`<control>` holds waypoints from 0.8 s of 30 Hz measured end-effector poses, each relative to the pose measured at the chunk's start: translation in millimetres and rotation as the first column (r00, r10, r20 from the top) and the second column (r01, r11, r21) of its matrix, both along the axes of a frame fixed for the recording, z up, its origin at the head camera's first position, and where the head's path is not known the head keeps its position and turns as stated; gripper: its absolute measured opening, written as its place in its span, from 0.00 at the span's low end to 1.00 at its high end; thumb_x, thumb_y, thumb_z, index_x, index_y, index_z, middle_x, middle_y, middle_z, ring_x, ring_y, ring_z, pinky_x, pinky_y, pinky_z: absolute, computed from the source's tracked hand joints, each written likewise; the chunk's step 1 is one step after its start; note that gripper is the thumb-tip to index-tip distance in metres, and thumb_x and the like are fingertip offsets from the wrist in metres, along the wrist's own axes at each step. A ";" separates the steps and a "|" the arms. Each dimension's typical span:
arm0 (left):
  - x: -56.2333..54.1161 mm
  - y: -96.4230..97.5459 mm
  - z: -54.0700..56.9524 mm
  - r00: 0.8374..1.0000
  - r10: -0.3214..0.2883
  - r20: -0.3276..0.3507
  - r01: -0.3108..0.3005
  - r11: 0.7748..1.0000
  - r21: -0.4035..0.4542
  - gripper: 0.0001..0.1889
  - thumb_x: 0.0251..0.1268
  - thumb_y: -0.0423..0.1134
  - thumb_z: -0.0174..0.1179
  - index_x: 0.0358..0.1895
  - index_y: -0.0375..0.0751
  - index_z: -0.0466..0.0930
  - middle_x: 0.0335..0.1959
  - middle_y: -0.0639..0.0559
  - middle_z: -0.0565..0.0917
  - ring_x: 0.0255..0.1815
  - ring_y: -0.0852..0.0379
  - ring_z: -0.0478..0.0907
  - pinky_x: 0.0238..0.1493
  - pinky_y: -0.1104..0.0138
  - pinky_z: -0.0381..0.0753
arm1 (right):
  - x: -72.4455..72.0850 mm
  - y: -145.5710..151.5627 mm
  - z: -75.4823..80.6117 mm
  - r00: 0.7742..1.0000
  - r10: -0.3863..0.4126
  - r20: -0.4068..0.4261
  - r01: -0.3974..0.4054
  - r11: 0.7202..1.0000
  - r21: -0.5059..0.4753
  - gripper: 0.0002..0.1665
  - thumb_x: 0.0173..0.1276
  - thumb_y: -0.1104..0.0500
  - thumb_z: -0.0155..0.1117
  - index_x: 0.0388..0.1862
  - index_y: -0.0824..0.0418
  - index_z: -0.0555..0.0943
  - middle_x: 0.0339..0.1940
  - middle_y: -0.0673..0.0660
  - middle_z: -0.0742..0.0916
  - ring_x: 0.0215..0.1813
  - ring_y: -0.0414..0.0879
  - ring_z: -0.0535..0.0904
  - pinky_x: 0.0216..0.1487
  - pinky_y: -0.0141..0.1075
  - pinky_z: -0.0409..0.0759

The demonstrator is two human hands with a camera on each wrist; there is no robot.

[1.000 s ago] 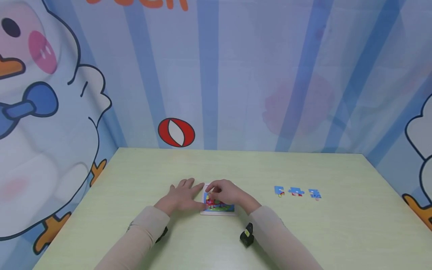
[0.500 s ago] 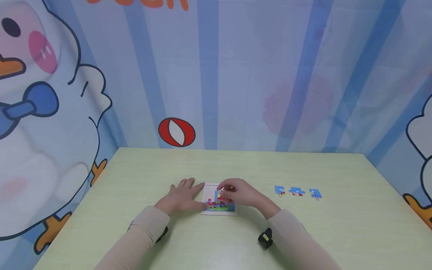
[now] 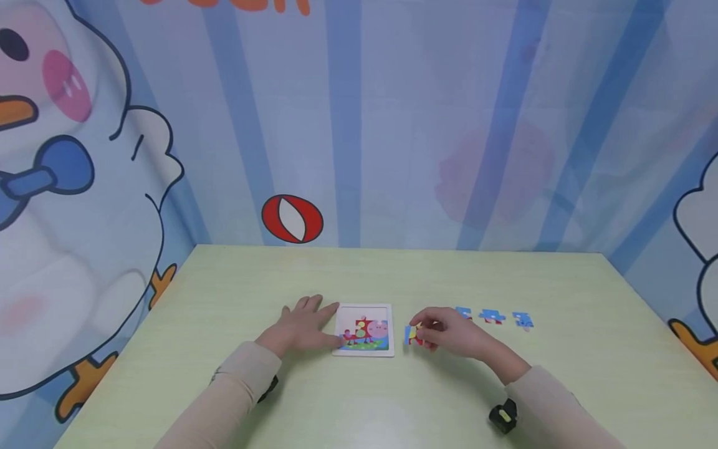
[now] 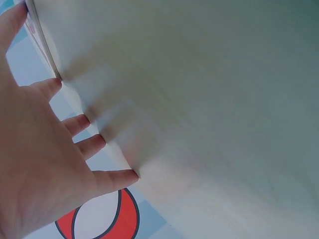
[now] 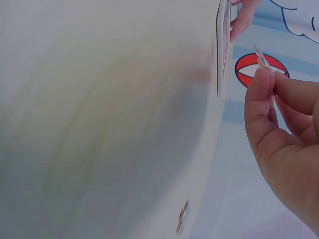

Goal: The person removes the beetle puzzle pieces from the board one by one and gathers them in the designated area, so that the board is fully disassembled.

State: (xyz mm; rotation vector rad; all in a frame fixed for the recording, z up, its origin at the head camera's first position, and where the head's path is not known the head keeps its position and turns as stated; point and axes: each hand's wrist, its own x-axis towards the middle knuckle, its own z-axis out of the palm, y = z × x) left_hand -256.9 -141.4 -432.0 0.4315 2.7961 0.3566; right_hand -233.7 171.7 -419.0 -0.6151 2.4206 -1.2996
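Observation:
A white-framed puzzle tray (image 3: 363, 305) lies flat at the middle of the table, with joined pieces of a cartoon pig picture filling its lower part. My left hand (image 3: 303, 327) is spread at the tray's left side, thumb and index fingertip at its edge. In the left wrist view the left hand (image 4: 47, 154) shows its fingers straight and apart, tips on the table. To the right of the tray my right hand (image 3: 451, 333) pinches a puzzle piece (image 3: 412, 335), coloured blue, yellow and red. The right wrist view shows this piece edge-on between thumb and fingers, above the table.
Several loose blue puzzle pieces (image 3: 492, 317) lie in a row on the table (image 3: 252, 274) beyond the right hand. A blue striped backdrop (image 3: 404, 125) with cartoon birds rises behind the table's far edge.
My right hand has moved right, from over the tray to beside it, with a puzzle piece pinched in its fingers. The tray's upper part is bare now. The left hand stays put.

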 end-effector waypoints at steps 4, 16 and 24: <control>0.1 -0.2 0.0 1.000 -0.001 0.000 0.001 1.000 0.001 0.43 0.57 0.65 0.58 0.75 0.53 0.57 0.76 0.40 0.54 0.76 0.38 0.46 0.67 0.31 0.43 | 4.5 18.7 -2.5 0.999 -0.036 0.013 0.037 0.999 -0.006 0.13 0.71 0.64 0.58 0.51 0.68 0.77 0.32 0.56 0.80 0.31 0.47 0.79 0.35 0.39 0.81; 0.3 1.2 1.2 1.000 0.004 0.003 -0.004 1.000 0.006 0.43 0.57 0.64 0.58 0.75 0.53 0.57 0.76 0.40 0.53 0.76 0.38 0.46 0.67 0.32 0.43 | 11.1 63.0 -8.7 0.997 -0.074 -0.005 0.074 0.995 0.069 0.13 0.69 0.65 0.59 0.50 0.70 0.77 0.31 0.55 0.79 0.32 0.46 0.79 0.33 0.34 0.80; 0.3 1.1 0.0 1.000 0.009 0.006 -0.009 1.000 0.007 0.43 0.57 0.64 0.58 0.75 0.53 0.58 0.76 0.40 0.53 0.76 0.38 0.46 0.67 0.32 0.43 | 12.7 73.3 -10.1 0.994 -0.105 -0.033 0.108 0.987 0.119 0.13 0.64 0.65 0.65 0.46 0.69 0.79 0.29 0.53 0.77 0.32 0.45 0.74 0.31 0.31 0.75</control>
